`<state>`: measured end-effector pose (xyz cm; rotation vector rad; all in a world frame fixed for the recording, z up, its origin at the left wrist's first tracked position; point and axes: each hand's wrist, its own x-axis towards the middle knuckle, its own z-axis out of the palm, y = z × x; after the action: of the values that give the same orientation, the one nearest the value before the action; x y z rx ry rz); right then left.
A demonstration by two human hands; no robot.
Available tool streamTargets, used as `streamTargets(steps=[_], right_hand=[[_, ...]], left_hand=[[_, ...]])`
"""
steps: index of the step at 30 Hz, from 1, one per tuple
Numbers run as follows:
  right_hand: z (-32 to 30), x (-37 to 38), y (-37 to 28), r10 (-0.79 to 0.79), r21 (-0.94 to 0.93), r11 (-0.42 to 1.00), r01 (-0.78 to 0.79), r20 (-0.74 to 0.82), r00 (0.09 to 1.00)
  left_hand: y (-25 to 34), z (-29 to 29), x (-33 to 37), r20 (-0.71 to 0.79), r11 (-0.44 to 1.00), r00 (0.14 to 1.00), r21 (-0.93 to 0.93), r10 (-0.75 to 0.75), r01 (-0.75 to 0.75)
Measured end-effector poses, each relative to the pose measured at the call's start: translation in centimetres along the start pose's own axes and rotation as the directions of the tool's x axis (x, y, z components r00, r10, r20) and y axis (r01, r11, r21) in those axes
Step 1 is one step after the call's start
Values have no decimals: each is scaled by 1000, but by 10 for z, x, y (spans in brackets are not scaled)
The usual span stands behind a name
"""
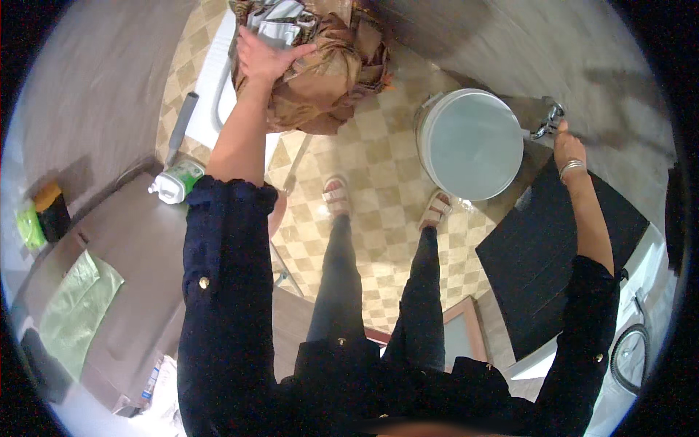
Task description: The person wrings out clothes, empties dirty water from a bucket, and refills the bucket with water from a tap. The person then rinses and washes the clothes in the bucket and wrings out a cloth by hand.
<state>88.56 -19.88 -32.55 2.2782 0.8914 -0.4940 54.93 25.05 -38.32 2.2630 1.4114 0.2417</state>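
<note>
My left hand [262,58] lies with its fingers spread on a bundle of brown patterned fabric [320,80] at the top of the view; some grey-white cloth [278,30] shows beside the fingers. On the right, my right hand [569,148] is closed round the handle end of a chrome wall tap [551,120]; its fingertips are partly hidden. Just left of the tap, a white bucket [424,135] stands on the floor, holding what looks like cloudy, pale water. The tap's spout reaches to the bucket's rim.
A white ribbed ceramic floor fixture [212,69] lies under the fabric's left side. Near it are a grey handle [182,124] and a white-and-green bottle [178,182]. A pale green cloth [80,309] lies on the left ledge. A black panel [557,255] stands at right, near a coiled hose [630,357].
</note>
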Motion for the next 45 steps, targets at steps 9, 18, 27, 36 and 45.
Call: streamTargets(steps=[9, 18, 27, 36, 45], right_hand=[[4, 4, 4, -16, -18, 1000, 16, -6, 1000], [4, -1, 8, 2, -81, 997, -1, 15, 1000], [11, 2, 13, 26, -88, 996, -20, 72, 997], [5, 8, 0, -18, -7, 1000, 18, -57, 998], [1, 14, -4, 101, 167, 981, -102, 14, 995]], left_hand=[[-23, -2, 22, 139, 945, 990, -322, -5, 50], [-16, 11, 23, 6, 916, 988, 376, -155, 141], [-40, 15, 31, 60, 980, 978, 51, -197, 195], [-88, -30, 3, -202, 956, 944, -184, -262, 226], [-103, -209, -110, -113, 326, 884, -944, -454, 47]])
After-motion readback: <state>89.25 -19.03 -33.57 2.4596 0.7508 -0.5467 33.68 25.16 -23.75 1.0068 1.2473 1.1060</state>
